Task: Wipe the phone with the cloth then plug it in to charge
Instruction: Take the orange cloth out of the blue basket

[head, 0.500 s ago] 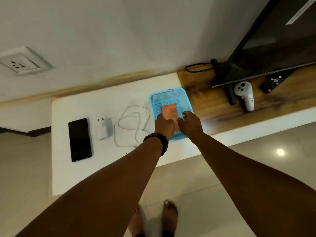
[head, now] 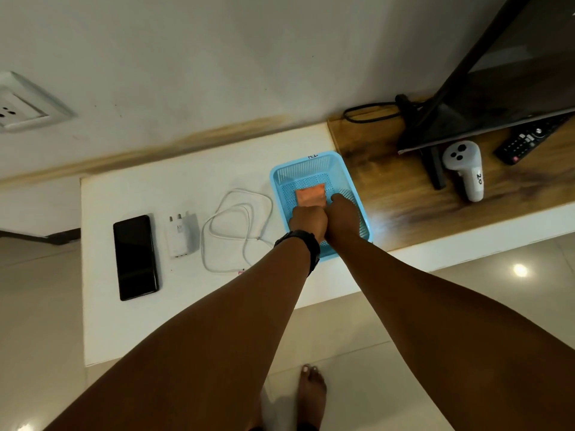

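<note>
At the left grip [head: 308, 220], cloth [head: 310, 195]

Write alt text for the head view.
The left hand and right hand reach into a blue basket, at the orange cloth inside. Beside it on the white table lie a cable, a charger and a black phone.
</note>
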A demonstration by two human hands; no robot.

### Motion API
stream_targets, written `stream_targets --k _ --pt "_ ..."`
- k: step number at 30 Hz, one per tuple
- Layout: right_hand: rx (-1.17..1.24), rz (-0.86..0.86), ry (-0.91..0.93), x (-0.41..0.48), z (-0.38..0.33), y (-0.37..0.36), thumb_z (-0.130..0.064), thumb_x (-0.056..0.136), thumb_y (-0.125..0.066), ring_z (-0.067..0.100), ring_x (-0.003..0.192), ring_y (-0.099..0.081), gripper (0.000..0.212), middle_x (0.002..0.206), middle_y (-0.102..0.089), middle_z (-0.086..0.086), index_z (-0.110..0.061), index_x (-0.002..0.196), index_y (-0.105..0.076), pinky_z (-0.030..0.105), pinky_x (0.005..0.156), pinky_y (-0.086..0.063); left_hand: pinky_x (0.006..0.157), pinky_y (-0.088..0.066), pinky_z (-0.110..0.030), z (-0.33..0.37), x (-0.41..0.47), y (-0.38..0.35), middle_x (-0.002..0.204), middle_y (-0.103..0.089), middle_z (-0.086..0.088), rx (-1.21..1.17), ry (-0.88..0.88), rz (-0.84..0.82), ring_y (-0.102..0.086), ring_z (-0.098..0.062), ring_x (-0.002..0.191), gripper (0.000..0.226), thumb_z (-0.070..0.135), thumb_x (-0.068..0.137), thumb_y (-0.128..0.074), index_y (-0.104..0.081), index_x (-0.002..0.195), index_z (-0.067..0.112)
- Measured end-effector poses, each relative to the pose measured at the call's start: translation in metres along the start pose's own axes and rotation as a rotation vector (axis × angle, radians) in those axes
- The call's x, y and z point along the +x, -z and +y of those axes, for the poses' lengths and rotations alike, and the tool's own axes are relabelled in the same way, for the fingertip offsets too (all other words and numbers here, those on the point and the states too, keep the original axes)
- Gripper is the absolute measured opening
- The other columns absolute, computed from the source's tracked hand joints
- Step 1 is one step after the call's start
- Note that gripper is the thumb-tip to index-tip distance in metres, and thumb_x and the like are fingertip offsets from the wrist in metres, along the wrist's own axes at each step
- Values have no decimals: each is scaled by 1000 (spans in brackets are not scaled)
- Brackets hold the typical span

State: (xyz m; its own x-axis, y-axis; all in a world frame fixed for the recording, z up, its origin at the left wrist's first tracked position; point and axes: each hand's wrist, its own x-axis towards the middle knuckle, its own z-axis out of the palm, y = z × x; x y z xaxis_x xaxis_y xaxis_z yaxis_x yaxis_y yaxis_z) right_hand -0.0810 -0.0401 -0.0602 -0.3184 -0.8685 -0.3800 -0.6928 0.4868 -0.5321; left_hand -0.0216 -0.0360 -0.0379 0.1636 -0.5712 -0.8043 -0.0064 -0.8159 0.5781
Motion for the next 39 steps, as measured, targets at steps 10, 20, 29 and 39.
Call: stream_targets --k 10,20,29,39 --pt "-151 -95 19 1 5 0 -12 94 -55 33 98 -67 22 106 -70 19 3 101 -70 35 82 -50 99 -51 -50 -1 -4 -2 128 -58 -14 -29 38 48 -58 -37 117 61 55 85 -44 -57 128 13" --pt "297 52 -68 -14 3 6 -20 92 -56 26 91 -68 17 98 -71 9 -7 97 -66 36 79 -56 61 -55 -30 1 0 11 81 -71 -8 -80 -32 -12 -68 -26 71 32 30 74 -71 -70 95 5" --pt "815 -43 -140 -39 -5 38 -23 90 -62 17 86 -66 7 104 -69 -2 -18 96 -63 24 59 -52 89 -56 -44 8 -26 55 105 -74 -15 -214 -132 -221 -70 -33 96 14 20 90 -65 -69 100 12" --pt "408 227 185 -78 -50 -5 -13 85 -67 17 97 -59 24 103 -58 -3 -15 107 -59 31 84 -52 81 -60 -44 -1 -35 118 113 -71 -9 -326 -212 -84 -69 -32 103 21 27 101 -51 -67 113 19"
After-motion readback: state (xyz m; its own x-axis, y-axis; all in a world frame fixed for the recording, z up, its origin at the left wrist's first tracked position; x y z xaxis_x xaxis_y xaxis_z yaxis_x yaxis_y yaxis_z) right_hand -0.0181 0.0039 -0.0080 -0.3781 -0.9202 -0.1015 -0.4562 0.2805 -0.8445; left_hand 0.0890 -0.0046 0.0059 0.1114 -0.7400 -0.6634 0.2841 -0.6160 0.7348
